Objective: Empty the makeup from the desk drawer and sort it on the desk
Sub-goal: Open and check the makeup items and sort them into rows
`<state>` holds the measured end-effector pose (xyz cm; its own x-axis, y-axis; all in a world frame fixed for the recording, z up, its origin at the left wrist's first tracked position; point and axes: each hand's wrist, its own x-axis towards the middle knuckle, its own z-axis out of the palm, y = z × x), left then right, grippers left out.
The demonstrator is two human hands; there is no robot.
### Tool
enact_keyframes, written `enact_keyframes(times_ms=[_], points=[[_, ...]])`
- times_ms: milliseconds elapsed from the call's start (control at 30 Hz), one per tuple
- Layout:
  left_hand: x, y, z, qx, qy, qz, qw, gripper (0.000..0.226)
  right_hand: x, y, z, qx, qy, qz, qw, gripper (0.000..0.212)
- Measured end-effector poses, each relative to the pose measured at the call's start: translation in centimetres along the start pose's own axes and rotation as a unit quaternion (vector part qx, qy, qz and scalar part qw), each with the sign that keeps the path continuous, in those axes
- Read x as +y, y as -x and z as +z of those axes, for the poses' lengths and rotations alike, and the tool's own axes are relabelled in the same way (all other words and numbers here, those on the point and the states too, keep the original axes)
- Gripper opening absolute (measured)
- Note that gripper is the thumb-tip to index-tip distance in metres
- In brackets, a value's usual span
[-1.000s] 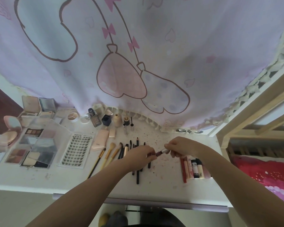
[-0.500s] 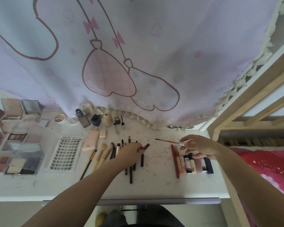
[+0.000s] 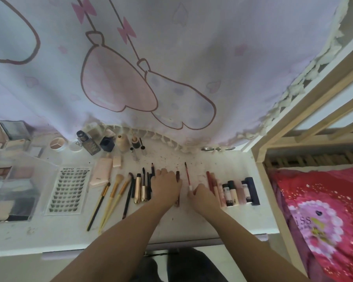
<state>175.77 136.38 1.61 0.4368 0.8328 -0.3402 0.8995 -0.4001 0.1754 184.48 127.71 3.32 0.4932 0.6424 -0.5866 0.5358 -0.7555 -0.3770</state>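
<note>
Pale curtain fabric printed with pink cartoon shapes hangs behind a white worktop point(image 3: 192, 224) speckled with dark crumbs, and a wooden bed frame point(image 3: 306, 110) with a red blanket point(image 3: 322, 210) stands to the right.

We see makeup already laid out in groups: palettes in a clear organiser point(image 3: 14, 186) at far left, a lash card point(image 3: 69, 192), brushes point(image 3: 114, 192) and pencils in a row, and lip products point(image 3: 238, 192) near the right edge.

Our left hand point(image 3: 167, 186) lies flat with fingers spread over the right end of the pencil row, just beside a dark red tube point(image 3: 177, 180). Our right hand point(image 3: 202, 195) pinches the white end of a thin red wand point(image 3: 188, 176), whose tip points away from us and which seems to rest on the worktop.

To do this step well, we judge the wand should be lowered parallel to its neighbours, in the gap between tube and lip products, then released without nudging the rows.

Readable writing: "XOYO" on the lash card. Bottle labels at the back are too blurred to read.
</note>
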Motion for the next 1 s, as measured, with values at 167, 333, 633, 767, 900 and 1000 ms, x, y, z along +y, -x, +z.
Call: enact_keyframes(times_ms=[167,333,633,767,900,1000], points=[[-0.4,-0.2,0.1,-0.02,-0.018,-0.007,1.0,0.045,-0.9,-0.3,2.0,-0.008,0.063,-0.049,0.997,0.032],[-1.1,-0.1,0.1,-0.02,0.014,-0.015,1.0,0.046,-1.6,-0.4,2.6,-0.028,0.107,-0.088,0.99,0.031],[3.0,0.6,-1.4,0.052,0.018,0.102,0.993,0.032,0.6,-4.6,-7.3,0.067,0.135,-0.075,0.986,0.029],[6.8,1.4,0.5,-0.02,0.005,0.135,0.991,0.033,0.5,-6.9,-8.3,0.035,0.198,-0.081,0.976,0.032],[7.9,1.1,2.4,-0.049,-0.021,0.09,0.994,0.042,0.8,-8.1,-7.2,0.01,0.235,-0.085,0.968,0.037],[8.2,0.7,2.3,-0.052,-0.031,0.073,0.996,0.048,1.0,-8.3,-7.0,0.02,0.252,-0.095,0.963,0.039]])
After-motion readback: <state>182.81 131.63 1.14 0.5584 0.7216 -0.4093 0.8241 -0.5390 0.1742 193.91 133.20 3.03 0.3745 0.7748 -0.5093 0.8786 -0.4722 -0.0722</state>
